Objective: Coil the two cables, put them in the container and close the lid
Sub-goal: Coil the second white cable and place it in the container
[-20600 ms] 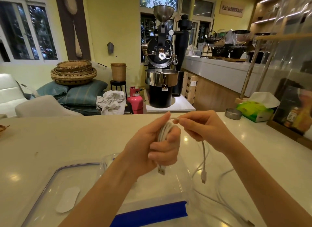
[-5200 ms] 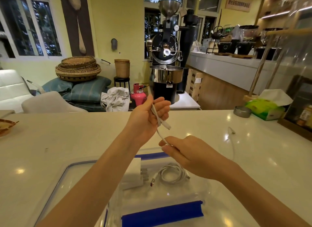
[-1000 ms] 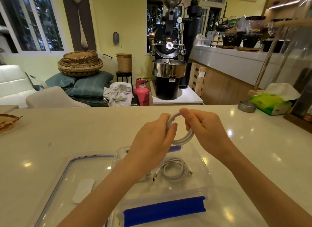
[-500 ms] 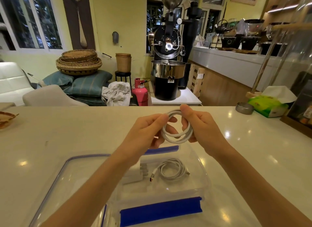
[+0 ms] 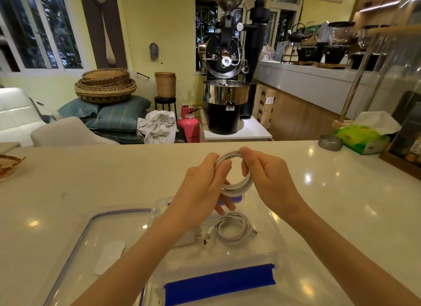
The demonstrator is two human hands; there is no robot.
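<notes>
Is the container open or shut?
Open: the container has no lid on it; the lid lies flat on the counter beside it.

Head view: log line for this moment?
both hands hold second coil above container | first coil inside | lid off

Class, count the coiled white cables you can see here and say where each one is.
2. One coiled cable is held up between the left hand and right hand, above the counter. The other coil lies inside the open clear container. None appears hidden.
</notes>
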